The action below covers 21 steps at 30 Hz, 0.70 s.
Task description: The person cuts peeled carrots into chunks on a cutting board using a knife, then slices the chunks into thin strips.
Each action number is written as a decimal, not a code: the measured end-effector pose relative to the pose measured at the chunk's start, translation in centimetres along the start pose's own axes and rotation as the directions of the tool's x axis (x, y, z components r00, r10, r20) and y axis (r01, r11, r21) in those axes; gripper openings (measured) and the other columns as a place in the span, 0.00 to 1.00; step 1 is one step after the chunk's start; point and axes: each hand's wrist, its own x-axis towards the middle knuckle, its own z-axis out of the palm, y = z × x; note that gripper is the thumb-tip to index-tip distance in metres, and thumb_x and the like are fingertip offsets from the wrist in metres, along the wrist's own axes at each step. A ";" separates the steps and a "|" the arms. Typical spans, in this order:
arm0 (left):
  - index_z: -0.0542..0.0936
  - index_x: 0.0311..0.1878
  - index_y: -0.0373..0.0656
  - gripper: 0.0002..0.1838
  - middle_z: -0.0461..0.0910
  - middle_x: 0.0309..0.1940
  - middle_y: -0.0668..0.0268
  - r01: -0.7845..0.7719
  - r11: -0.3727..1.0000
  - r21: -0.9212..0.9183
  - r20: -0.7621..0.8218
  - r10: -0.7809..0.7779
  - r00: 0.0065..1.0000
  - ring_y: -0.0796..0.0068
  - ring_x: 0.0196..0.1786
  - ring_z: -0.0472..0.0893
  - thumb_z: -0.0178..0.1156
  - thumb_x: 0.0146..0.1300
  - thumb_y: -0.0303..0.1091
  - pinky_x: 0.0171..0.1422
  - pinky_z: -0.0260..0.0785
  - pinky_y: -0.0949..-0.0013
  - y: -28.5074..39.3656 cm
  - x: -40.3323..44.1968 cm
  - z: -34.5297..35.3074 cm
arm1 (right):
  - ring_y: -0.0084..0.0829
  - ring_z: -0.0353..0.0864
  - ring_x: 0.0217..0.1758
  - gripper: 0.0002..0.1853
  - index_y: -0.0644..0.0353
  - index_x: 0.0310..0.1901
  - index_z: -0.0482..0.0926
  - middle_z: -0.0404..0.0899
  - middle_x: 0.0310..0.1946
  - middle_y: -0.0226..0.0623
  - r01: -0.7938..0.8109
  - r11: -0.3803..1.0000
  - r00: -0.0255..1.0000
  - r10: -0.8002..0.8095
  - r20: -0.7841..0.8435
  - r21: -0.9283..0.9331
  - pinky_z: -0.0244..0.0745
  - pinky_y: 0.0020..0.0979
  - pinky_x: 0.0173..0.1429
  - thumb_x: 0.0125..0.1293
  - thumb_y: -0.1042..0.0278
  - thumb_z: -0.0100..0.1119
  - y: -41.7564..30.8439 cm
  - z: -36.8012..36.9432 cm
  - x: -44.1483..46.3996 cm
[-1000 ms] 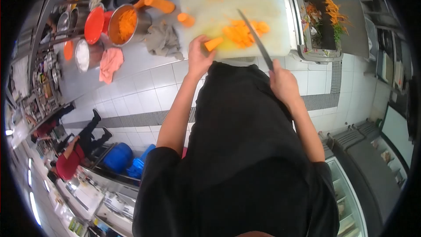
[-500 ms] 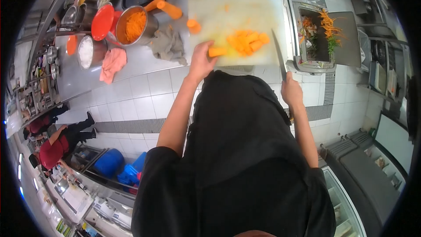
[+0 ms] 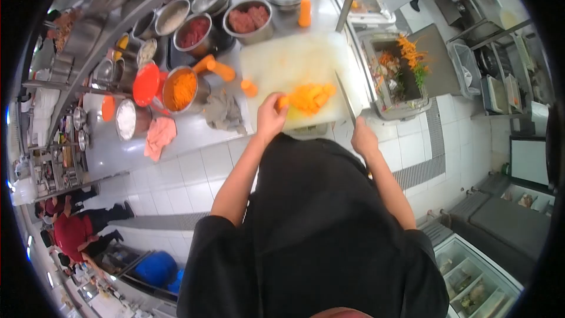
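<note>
My left hand (image 3: 270,119) is closed on a short carrot piece (image 3: 283,102) at the front left of the white cutting board (image 3: 276,59). Right beside it lies a heap of cut carrot pieces (image 3: 313,99). My right hand (image 3: 365,138) grips a long kitchen knife (image 3: 345,94) by its handle, just off the board's front right corner. Its blade points away from me over the board's right side, apart from the heap. Another carrot chunk (image 3: 249,88) rests by the board's left edge.
Left of the board are a grey cloth (image 3: 222,112), a bowl of shredded carrot (image 3: 180,90), whole carrots (image 3: 221,70) and a pink cloth (image 3: 159,137). Bowls of raw meat (image 3: 249,19) stand behind. A scrap bin (image 3: 406,91) is at right. People (image 3: 73,235) stand far left.
The view has tilted, so the board and bowls sit lower in the picture. My left hand and its carrot piece are closer to the heap. The knife is slightly nearer the heap too.
</note>
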 end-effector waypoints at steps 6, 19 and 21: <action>0.84 0.56 0.38 0.18 0.88 0.48 0.60 -0.144 0.985 -0.092 -0.070 0.138 0.988 0.71 0.46 0.85 0.74 0.64 0.29 0.53 0.78 0.66 4.9 2.7 -1.6 | 0.67 0.85 0.43 0.13 0.63 0.54 0.68 0.84 0.35 0.64 0.015 0.999 0.999 -0.013 -0.045 0.047 0.76 0.63 0.49 0.70 0.74 0.51 0.2 0.7 -0.2; 0.86 0.52 0.34 0.12 0.86 0.50 0.57 -0.690 0.724 0.004 -0.796 0.419 0.436 0.68 0.46 0.86 0.70 0.67 0.21 0.53 0.79 0.68 19.7 15.8 -19.7 | 0.65 0.85 0.44 0.16 0.66 0.56 0.67 0.85 0.36 0.63 0.026 0.998 0.999 -0.023 -0.042 0.059 0.78 0.61 0.49 0.67 0.77 0.52 -0.1 0.5 -0.5; 0.86 0.52 0.34 0.12 0.86 0.50 0.57 -0.710 0.698 0.089 -0.787 0.486 0.379 0.67 0.45 0.87 0.70 0.67 0.22 0.52 0.79 0.67 18.5 18.4 -21.7 | 0.66 0.85 0.43 0.16 0.66 0.56 0.67 0.86 0.36 0.62 0.038 0.997 0.997 -0.034 -0.064 0.060 0.78 0.61 0.49 0.67 0.77 0.51 -0.2 0.6 -0.5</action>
